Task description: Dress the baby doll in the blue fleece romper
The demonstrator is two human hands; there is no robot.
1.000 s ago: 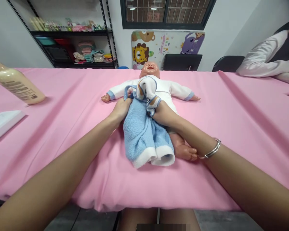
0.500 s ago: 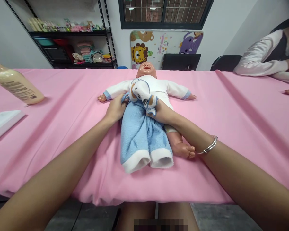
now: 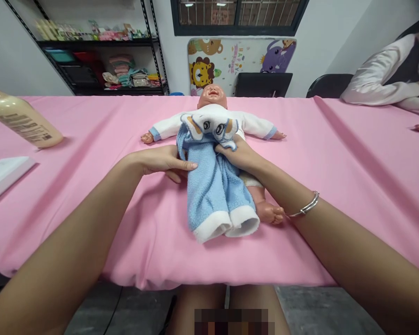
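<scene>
Bottle: cream lotion btl [image 3: 23, 118] lying tilted at far L of pink-covered tabletop [image 3: 91, 218], label visible.
Box: flat white box [image 3: 3, 174] placed below btl, near table edge.
L hand: L hand [image 3: 164, 160] held open, fingers extended, fingertips touching L side of blue terry cloth [image 3: 212, 186]; no grip seen.
Cloth: laid lengthwise down centre of baby doll [image 3: 214, 108], animal-face end at chest, white-cuffed end past legs; sides not folded over.
Doll: lying supine, mid-table, between hands; head + both arms uncovered, white top worn. One doll foot [image 3: 270, 213] exposed, just beside R wrist; other leg hidden under cloth.
R hand: R hand [image 3: 233, 153] closed on cloth edge below animal face, apparently gripping; fingers partly hidden.
Wrist: silver bangle [image 3: 306, 204] worn on R wrist.
Background: shelf unit [image 3: 101, 51] + animal-print mat [image 3: 240, 63] seen beyond table.
Far R: co-worker's white sleeve [image 3: 380, 79] seen at table, well apart from doll.
</scene>
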